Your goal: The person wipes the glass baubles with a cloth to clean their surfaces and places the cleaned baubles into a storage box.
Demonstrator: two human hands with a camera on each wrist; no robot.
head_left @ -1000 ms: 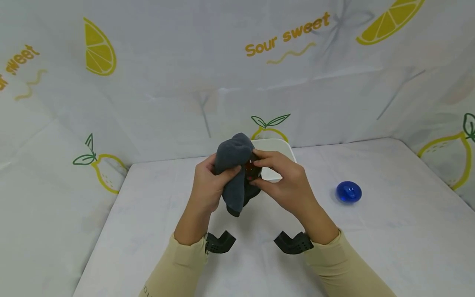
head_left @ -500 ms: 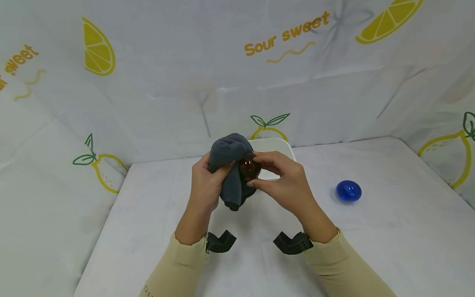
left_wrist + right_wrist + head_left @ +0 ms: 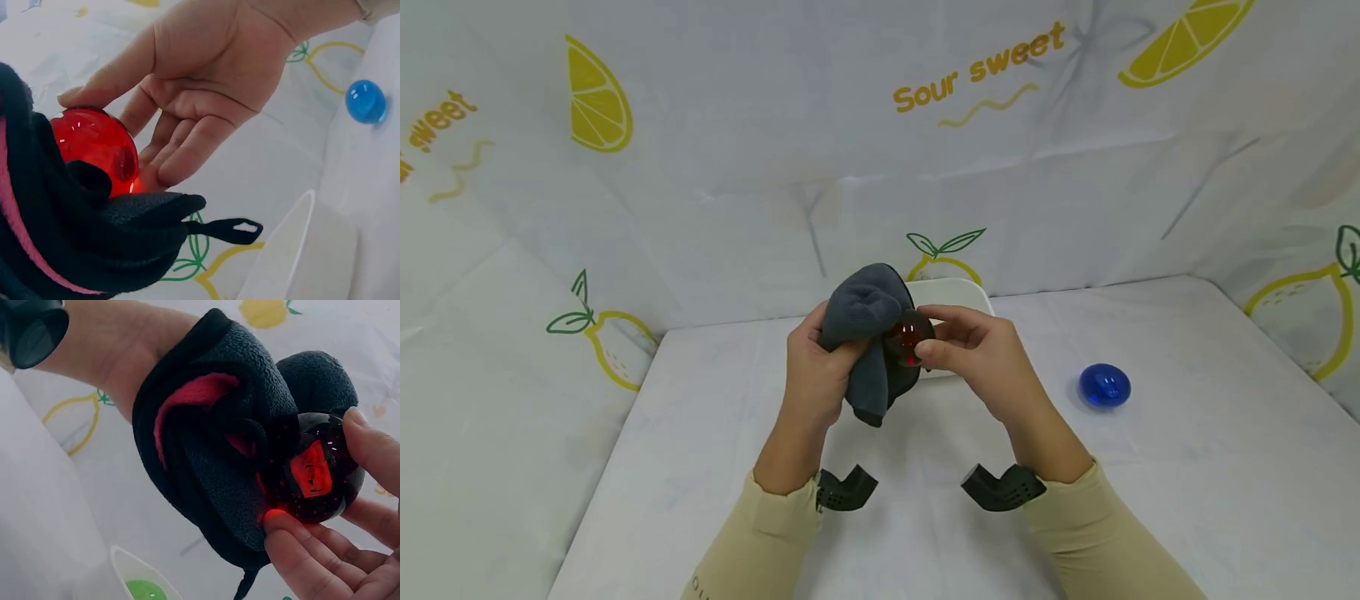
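A red glass ball [image 3: 910, 337], see-through and shiny, is held between the thumb and fingers of my right hand [image 3: 981, 354]. Bunched in my left hand [image 3: 816, 367] is a dark grey cloth [image 3: 867, 304], gripped with the thumb on its near side. The cloth lies against the left side of the ball. In the left wrist view the cloth [image 3: 119, 250] shows a pink strip and a small hanging loop, and the red ball [image 3: 94, 147] rests against its folds. The right wrist view shows my fingers around the ball [image 3: 315, 465].
A white container [image 3: 955, 292] stands behind the hands, partly hidden by them. Something green [image 3: 145, 590] lies inside it in the right wrist view. A blue glass ball [image 3: 1105, 387] sits on the white tabletop [image 3: 1187, 467] to the right.
The ball shows more from behind the cloth than a second ago. My right hand has shifted its grip on the ball; the left hand with the cloth has moved slightly left.
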